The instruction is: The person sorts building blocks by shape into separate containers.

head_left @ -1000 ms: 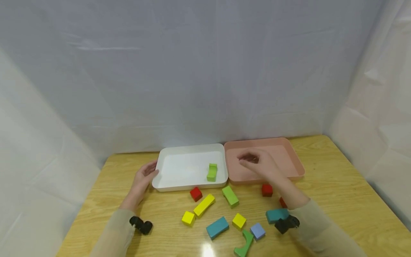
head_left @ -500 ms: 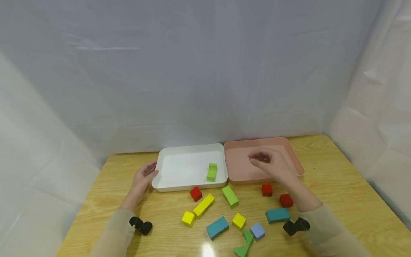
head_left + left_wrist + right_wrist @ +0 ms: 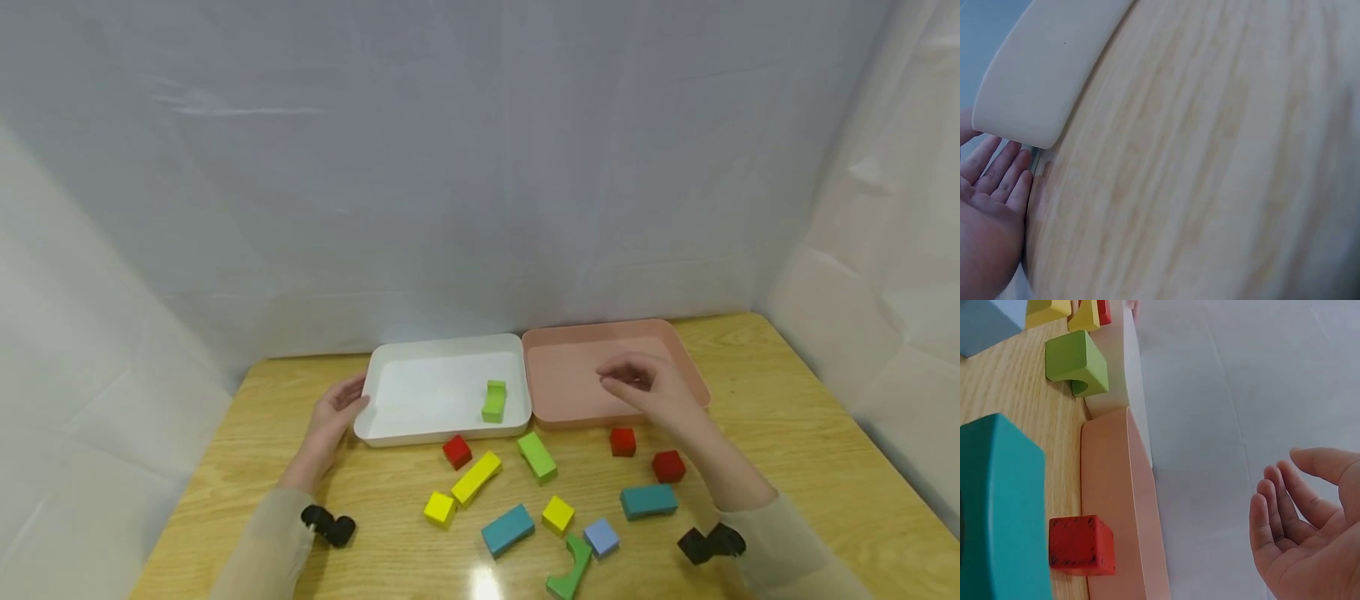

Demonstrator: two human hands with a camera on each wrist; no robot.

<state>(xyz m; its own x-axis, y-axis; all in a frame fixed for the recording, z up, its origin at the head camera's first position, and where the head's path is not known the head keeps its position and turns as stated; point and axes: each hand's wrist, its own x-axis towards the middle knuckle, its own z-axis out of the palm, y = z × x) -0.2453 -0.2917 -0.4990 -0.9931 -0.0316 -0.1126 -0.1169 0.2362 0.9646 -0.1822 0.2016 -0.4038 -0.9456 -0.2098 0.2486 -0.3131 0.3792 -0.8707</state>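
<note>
The right hand point(image 3: 654, 392) held nothing: its fingers curved loosely, thumb apart, above the pink tray point(image 3: 562, 367). The left hand point(image 3: 330, 423) lay at the left end of the white tray point(image 3: 420, 392), fingers fairly straight; how firmly they pressed could not be told, since the tray's corner hid part of them. A light touch there seemed enough to steady the tray without dragging it, and the free hand did best to stay clear of the rims. A lime notched block point(image 3: 494, 402) lay inside the white tray; the other blocks were on the table point(image 3: 375, 517). The head view showed both tray floors, hidden behind their walls in the right wrist view, which instead revealed the arch cut into the light-green block point(image 3: 1069, 356) and dark marks on a red cube point(image 3: 1072, 547).
</note>
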